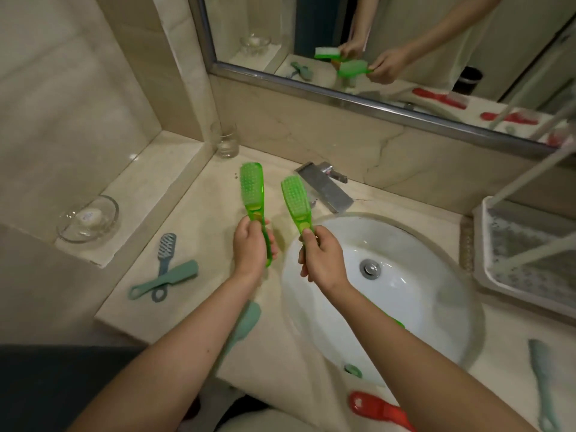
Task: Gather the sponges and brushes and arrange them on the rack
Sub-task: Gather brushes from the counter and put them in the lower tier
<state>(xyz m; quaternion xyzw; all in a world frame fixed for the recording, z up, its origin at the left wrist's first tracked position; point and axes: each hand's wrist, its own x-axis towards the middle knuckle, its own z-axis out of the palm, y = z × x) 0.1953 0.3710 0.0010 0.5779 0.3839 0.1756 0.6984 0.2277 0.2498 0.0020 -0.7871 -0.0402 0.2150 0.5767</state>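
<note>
Spanning the desk [199,188], the sink [405,294] anchors the scene; the rack [486,244] stands at its right. Left hand [252,247] and right hand [322,260] each grip a green brush [252,191] [296,201] over the sink's left rim.

A white oval sink [436,310] with a metal drain [370,268] is set into a beige marble counter [199,244], beneath a flat chrome faucet [325,187]. A clear drinking glass [225,141] stands in the back corner. On the raised ledge at left, a glass dish [88,218] holds what appears to be a bar of soap. A metal-framed mirror [343,88] spans the wall above.
</note>
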